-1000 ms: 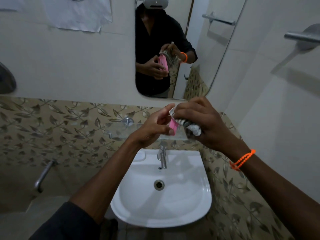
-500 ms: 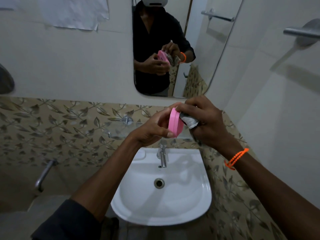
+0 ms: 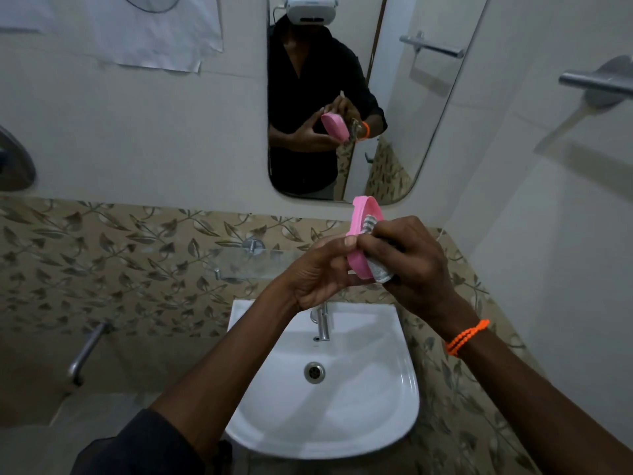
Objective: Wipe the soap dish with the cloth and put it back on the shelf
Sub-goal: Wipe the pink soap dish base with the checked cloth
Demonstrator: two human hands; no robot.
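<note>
A pink oval soap dish [image 3: 359, 231] stands on edge above the sink, its hollow side facing right. My left hand [image 3: 318, 272] grips its lower rim from the left. My right hand [image 3: 409, 260], with an orange bead bracelet on the wrist, presses a bunched grey-and-white cloth [image 3: 376, 269] into the hollow of the dish. A small glass shelf [image 3: 246, 265] on chrome pegs hangs on the leaf-patterned tiles, just left of and behind my hands. Most of the cloth is hidden under my fingers.
A white basin [image 3: 342, 423] with a chrome tap [image 3: 322, 323] lies directly below my hands. A mirror [image 3: 404, 132] on the wall reflects a person holding the dish. A chrome towel bar [image 3: 596, 84] juts out at the upper right, and a metal pipe [image 3: 85, 351] at the lower left.
The dish has been turned and raised, so more of its pink rim shows above my hands. My right hand with the cloth has shifted down into its hollow.
</note>
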